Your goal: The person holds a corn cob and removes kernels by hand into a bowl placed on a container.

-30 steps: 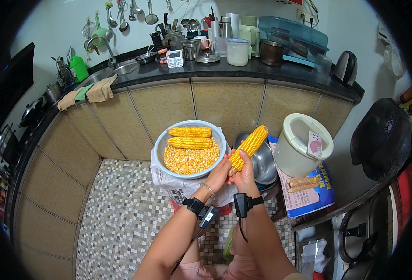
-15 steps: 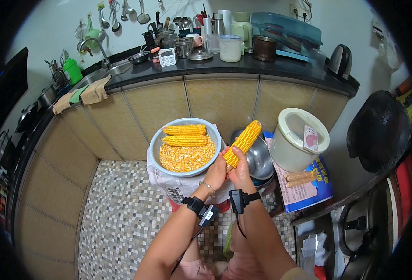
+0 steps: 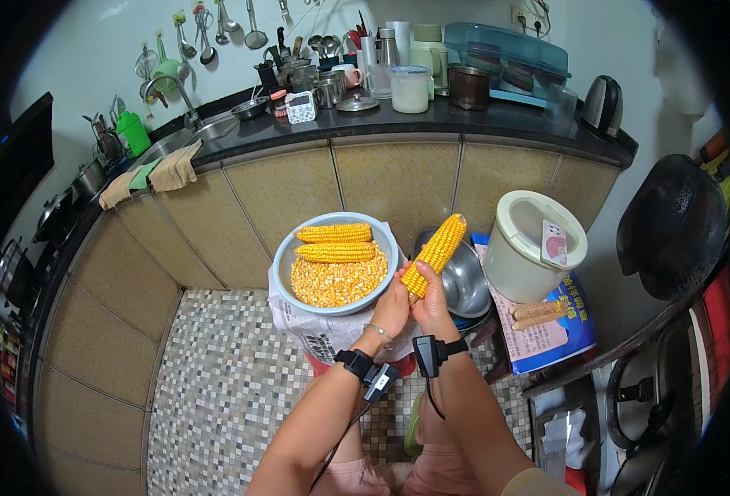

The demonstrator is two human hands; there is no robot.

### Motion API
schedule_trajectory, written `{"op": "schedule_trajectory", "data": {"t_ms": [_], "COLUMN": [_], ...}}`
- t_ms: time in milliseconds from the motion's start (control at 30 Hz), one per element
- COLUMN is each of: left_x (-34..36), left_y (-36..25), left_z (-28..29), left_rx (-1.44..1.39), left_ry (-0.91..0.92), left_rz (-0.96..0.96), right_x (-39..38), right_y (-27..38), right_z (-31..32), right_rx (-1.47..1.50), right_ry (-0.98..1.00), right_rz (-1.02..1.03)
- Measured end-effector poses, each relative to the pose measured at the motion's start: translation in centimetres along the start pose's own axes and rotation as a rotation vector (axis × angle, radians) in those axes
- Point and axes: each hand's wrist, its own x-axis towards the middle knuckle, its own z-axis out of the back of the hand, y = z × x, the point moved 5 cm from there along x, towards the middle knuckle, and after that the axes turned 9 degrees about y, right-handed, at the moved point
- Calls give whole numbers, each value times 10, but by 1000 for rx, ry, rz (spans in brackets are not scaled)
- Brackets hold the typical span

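Observation:
A yellow ear of corn (image 3: pixel 441 246) tilts up and to the right, its lower end held in both my hands. My left hand (image 3: pixel 391 309) closes around the base from the left. From the right, my right hand (image 3: pixel 431 302) wraps the ear, its thumb lying along the kernels. Just left of my hands stands a light blue basin (image 3: pixel 279 277). Loose corn kernels (image 3: pixel 340 283) cover its bottom, and two whole ears of corn (image 3: pixel 333 233) lie across them at the far side. Behind the held ear, a steel bowl (image 3: pixel 467 285) is partly hidden.
Newspaper (image 3: pixel 299 327) lies under the basin. On the right, a lidded cream bucket (image 3: pixel 518 264) and stripped corn cobs (image 3: pixel 538 312) rest on a blue printed sheet (image 3: pixel 578 335). A black counter (image 3: pixel 299 136) with jars and utensils runs behind. A dark wok (image 3: pixel 671 227) hangs far right.
The whole scene has shifted slightly right in the picture. Both hands keep hold of the ear of corn, with barely any change in its tilt.

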Motion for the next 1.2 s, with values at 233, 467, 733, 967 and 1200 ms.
{"op": "schedule_trajectory", "data": {"t_ms": [233,467,733,967,1200], "left_x": [3,-2,1,-6,-20], "left_y": [12,-7,2,-9,-53], "left_z": [5,-2,-2,7,22], "left_rx": [-123,-175,-99,26,296], "left_ry": [12,69,5,-128,-268], "left_rz": [47,68,-12,42,-231], "right_x": [2,6,3,1,3], "right_y": [-5,-2,0,1,2], "right_z": [1,12,3,3,6], "right_rx": [13,42,99,133,109], "right_ry": [24,31,37,15,50], "right_rz": [-18,-18,-7,-43,-20]}}
